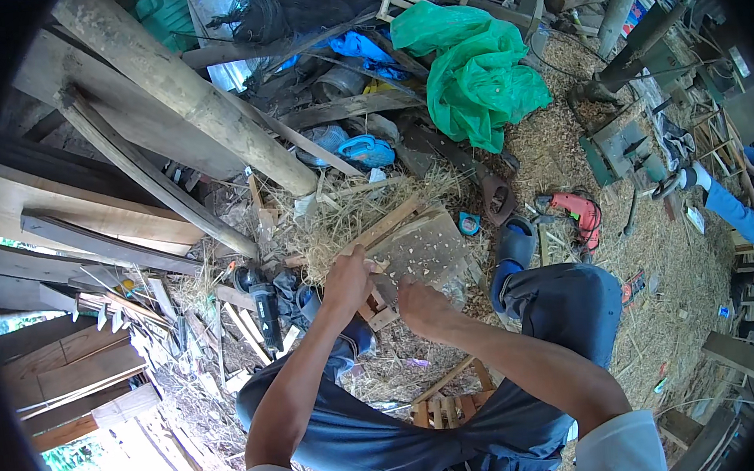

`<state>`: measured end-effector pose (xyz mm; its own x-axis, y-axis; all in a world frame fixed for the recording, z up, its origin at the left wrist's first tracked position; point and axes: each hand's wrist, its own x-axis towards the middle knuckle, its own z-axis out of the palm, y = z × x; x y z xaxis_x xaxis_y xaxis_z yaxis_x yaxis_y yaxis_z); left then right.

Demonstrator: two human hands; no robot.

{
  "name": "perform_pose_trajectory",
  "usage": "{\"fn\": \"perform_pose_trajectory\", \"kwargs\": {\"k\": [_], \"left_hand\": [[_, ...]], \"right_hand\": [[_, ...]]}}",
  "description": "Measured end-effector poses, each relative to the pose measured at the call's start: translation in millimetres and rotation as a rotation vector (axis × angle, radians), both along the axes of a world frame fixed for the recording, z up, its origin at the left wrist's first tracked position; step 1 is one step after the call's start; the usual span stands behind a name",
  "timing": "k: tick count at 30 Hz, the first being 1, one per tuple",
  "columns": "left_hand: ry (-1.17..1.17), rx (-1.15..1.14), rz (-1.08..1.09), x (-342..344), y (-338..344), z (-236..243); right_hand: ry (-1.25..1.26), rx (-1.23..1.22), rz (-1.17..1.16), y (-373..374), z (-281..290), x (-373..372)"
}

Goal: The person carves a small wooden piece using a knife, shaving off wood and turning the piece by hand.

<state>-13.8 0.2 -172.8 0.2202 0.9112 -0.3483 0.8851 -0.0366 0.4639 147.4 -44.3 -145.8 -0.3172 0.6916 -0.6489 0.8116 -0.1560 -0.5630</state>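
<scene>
My left hand (pixel 348 282) is closed at the near end of a narrow wooden strip (pixel 387 224), which lies along the edge of a flat board (pixel 434 247) strewn with wood chips. Close by on the right, my right hand (pixel 426 308) forms a fist at the board's near edge; whatever it holds is hidden by the fingers. A small wooden piece (pixel 380 311) shows below and between the hands. Beyond the board's right corner lies a teal tape measure (pixel 469 223). A handsaw's brown handle (pixel 499 198) rests just past it.
A black angle grinder (pixel 267 316) lies left of my legs, and a red power drill (pixel 577 216) lies right. A wooden post (pixel 187 92) slants down at the upper left. Crumpled green plastic (pixel 479 74) sits ahead. Another person's leg (pixel 732 205) shows at far right.
</scene>
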Motion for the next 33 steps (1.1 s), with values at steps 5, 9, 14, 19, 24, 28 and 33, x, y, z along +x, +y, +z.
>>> {"fn": "perform_pose_trajectory", "kwargs": {"k": [5,9,14,19,24,28,33], "left_hand": [[-0.003,0.160,-0.068,11,-4,-4],[0.010,0.007,-0.009,6,0,-4],[0.024,0.005,0.013,5,-2,-1],[-0.015,-0.014,0.052,12,-1,2],[-0.072,0.030,0.025,8,0,-1],[-0.009,0.049,0.003,7,-2,-1],[0.020,0.075,-0.028,17,-5,6]], "right_hand": [[0.019,-0.133,-0.205,11,-11,-3],[0.046,-0.026,-0.084,10,-15,0],[0.001,-0.046,-0.006,3,6,2],[0.024,-0.052,-0.079,3,-7,2],[0.028,0.011,-0.102,3,-21,-6],[0.024,0.020,-0.095,9,-35,-14],[0.033,0.024,-0.117,15,-49,-16]]}}
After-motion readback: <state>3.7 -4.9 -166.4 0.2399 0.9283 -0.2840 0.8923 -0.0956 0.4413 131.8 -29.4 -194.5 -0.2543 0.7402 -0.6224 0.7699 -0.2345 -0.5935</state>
